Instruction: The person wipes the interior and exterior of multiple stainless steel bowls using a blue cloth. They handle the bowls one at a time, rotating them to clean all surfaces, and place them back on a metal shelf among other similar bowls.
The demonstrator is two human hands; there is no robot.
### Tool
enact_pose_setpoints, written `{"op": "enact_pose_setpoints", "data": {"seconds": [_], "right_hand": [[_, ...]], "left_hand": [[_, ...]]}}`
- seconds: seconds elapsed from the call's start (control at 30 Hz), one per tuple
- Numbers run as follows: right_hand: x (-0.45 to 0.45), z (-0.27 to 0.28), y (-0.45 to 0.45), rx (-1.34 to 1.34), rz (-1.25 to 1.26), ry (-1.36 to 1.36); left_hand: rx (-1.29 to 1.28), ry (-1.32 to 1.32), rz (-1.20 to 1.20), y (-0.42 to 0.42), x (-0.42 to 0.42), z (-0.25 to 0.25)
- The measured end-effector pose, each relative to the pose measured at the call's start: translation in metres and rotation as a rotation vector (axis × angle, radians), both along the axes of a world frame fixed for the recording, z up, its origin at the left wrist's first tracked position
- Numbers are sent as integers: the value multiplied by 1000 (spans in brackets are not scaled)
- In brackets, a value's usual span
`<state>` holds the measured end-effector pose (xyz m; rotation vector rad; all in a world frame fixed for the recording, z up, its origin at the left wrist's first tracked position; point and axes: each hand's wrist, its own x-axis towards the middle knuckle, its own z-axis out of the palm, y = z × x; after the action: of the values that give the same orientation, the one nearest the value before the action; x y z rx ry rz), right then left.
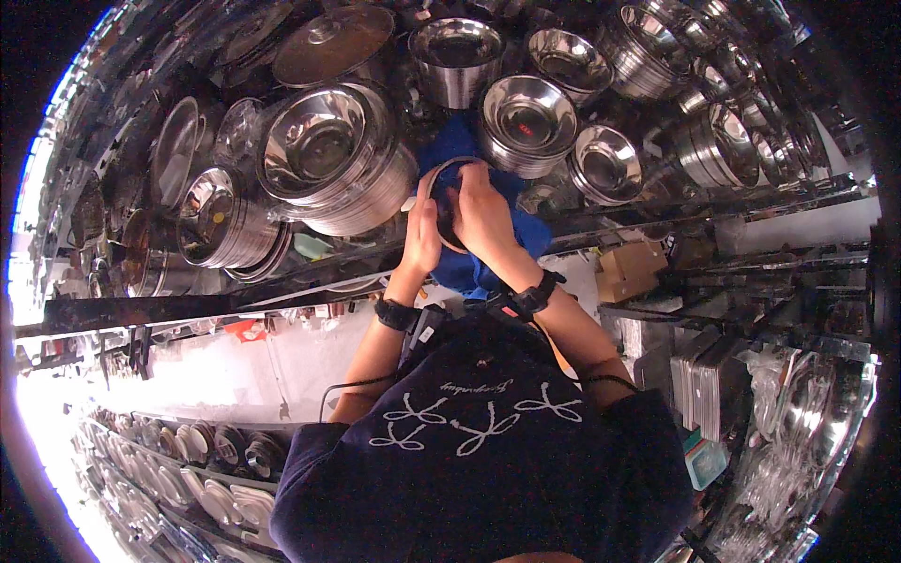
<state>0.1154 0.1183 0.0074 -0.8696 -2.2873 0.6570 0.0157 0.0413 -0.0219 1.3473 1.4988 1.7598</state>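
Observation:
A round, open vessel (439,181) is tilted on its side in front of my chest, its thin rim turned toward my right hand. My left hand (423,236) grips its outer wall from the left, the thumb lying along the rim. The curled fingers of my right hand (486,211) reach inside the mouth; their tips are hidden, so what they hold cannot be told. A blue cloth (531,232) spreads behind and below the vessel, between both forearms.
Stacked stainless steel bowls (317,144) stand close on the left of the shelf, with more bowls (529,123) on the right. Behind is a steel pot (456,63) and a glass lid (334,46). The dark shelf edge (281,295) crosses below my wrists. A cardboard box (630,271) sits lower right.

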Motion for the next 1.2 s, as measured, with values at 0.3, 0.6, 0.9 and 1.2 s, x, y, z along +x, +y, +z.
{"op": "enact_pose_setpoints", "data": {"seconds": [0.3,0.6,0.9,1.2], "right_hand": [[24,2,7,-216,508,23],[63,30,14,-157,356,-257],[58,5,1,47,-102,-77],[21,12,13,194,-130,24]], "left_hand": [[22,-64,-21,-3,2,4],[24,-65,82,-7,5,6],[-19,-98,89,-6,0,-3],[2,-168,46,-2,-1,-1]]}}
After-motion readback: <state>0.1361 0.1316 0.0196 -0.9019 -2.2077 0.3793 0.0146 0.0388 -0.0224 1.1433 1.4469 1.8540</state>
